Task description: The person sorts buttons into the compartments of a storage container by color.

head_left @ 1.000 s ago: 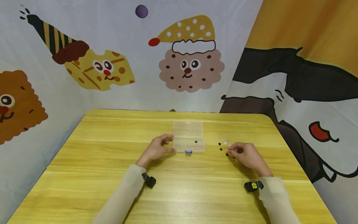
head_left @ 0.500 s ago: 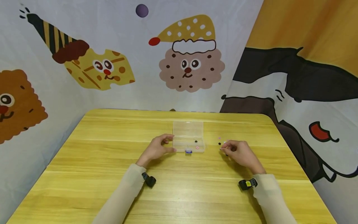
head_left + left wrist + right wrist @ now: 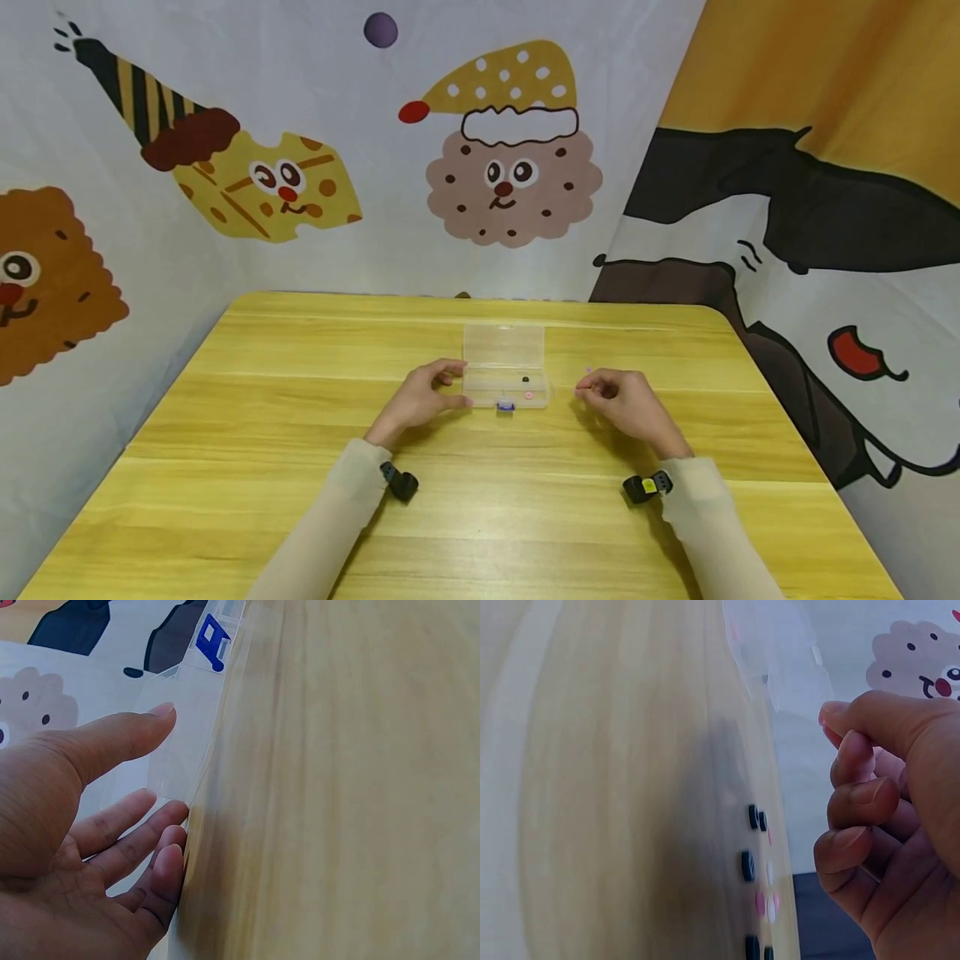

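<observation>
Hands at the clear box (image 3: 504, 368)
Left hand (image 3: 417, 402) loosely open against it; right hand (image 3: 624, 404) pinched, contents unclear, above buttons (image 3: 756, 864) on worktop (image 3: 300, 433).

— What is seen of the clear plastic box (image 3: 504, 372)?
— It is laid open near the middle of the table, lid folded back toward the far edge, a blue latch at its near side. A black and a pink button are held inside.
— And the loose buttons (image 3: 758, 864)?
— Black, pink and white ones are scattered toward the right edge.
</observation>
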A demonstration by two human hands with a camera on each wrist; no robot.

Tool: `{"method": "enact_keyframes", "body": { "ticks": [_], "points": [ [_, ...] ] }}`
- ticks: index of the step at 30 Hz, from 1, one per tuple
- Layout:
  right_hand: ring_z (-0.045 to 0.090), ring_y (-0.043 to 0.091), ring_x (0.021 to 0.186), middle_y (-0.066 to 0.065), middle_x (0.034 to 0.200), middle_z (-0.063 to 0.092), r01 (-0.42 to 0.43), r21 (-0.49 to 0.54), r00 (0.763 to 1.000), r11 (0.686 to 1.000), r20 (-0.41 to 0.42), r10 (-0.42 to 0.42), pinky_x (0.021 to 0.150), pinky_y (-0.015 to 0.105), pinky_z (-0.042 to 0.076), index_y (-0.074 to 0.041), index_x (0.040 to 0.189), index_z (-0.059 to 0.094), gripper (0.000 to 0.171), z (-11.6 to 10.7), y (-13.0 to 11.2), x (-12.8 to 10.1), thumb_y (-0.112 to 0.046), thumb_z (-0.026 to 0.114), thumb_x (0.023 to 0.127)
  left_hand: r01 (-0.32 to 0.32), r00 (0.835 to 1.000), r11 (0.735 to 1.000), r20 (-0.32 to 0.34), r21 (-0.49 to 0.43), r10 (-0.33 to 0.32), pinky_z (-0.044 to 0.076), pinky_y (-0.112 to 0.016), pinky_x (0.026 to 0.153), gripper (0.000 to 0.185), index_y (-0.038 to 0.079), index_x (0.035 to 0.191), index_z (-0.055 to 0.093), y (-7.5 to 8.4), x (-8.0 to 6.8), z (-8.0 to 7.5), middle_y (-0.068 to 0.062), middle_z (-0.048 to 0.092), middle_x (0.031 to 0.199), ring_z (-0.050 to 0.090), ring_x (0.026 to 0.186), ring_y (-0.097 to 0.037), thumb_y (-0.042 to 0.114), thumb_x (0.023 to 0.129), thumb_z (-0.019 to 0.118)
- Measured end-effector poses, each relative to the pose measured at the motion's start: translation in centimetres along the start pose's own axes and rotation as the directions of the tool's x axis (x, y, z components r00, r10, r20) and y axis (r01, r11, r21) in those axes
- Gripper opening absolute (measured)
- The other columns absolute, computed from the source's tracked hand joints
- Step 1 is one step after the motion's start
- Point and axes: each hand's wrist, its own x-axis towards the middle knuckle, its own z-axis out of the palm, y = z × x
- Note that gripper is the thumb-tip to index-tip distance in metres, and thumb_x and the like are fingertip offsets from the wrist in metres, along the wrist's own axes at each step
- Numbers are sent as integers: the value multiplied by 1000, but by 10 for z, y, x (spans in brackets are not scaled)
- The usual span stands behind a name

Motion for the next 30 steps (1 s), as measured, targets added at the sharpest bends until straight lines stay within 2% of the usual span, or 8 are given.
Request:
{"method": "enact_keyframes", "body": {
  "ticks": [10, 18, 30],
  "points": [
    [52, 11, 59, 2, 73, 65, 6, 16, 999, 1000, 40, -7, 53, 24, 45, -17, 99, 77, 6, 10, -16, 7, -20, 72, 97, -5, 1000, 1000, 3, -3, 5, 48, -47, 107, 64, 15, 145, 58, -2, 0, 1, -6, 63, 138, 57, 123, -26, 22, 87, 84],
    [51, 10, 60, -1, 73, 64, 47, 32, 997, 998, 66, -49, 53, 23, 44, -16, 100, 77, 7, 20, -24, 13, -15, 70, 97, -8, 1000, 1000, 6, -1, 8, 48, -46, 108, 63, 16, 145, 58, -3, 1, 0, -5, 63, 139, 56, 124, -26, 23, 87, 84],
    [48, 8, 57, -3, 72, 64, 63, 35, 996, 997, 56, -65, 49, 22, 40, -17, 100, 77, 8, 28, -36, 19, -21, 71, 98, 1, 1000, 1000, 4, -1, -1, 47, -47, 108, 64, 15, 145, 58, -1, 1, 0, -6, 63, 138, 57, 124, -27, 23, 87, 84]
  ]
}}
